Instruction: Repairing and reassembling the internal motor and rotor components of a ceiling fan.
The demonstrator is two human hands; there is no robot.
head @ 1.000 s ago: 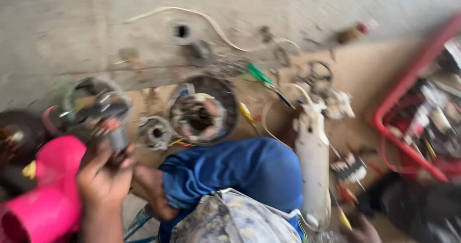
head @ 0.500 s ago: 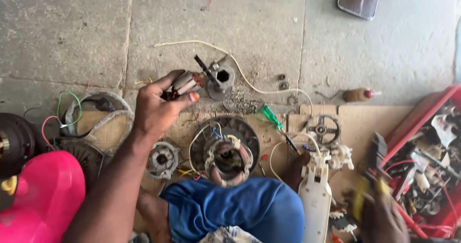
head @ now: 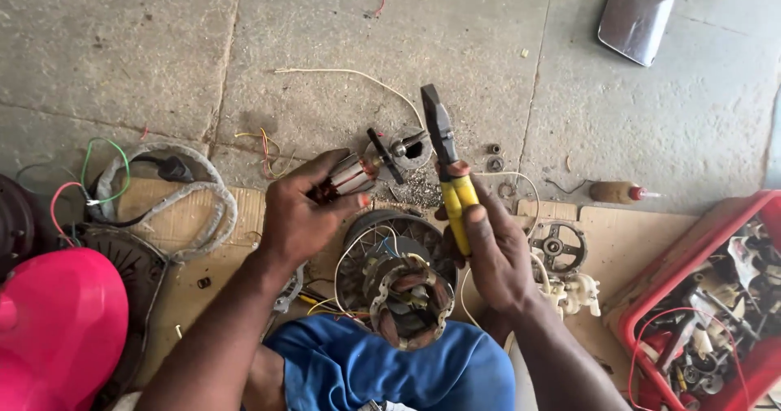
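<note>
Pink plastic housing (head: 61,330) far left, cable coil (head: 175,204) beside. Left hand (head: 297,216) closed around motor armature (head: 350,173) (shaft end poking out). Stator (head: 404,293) below, on knee. Right hand (head: 496,252) gripping yellow-handled pliers (head: 446,167), nose up. Red crate (head: 716,297) far right.

Soft even daylight, sharp focus

Red crate (head: 651,297) and pink housing (head: 57,330) — both cut off by edges.
</note>
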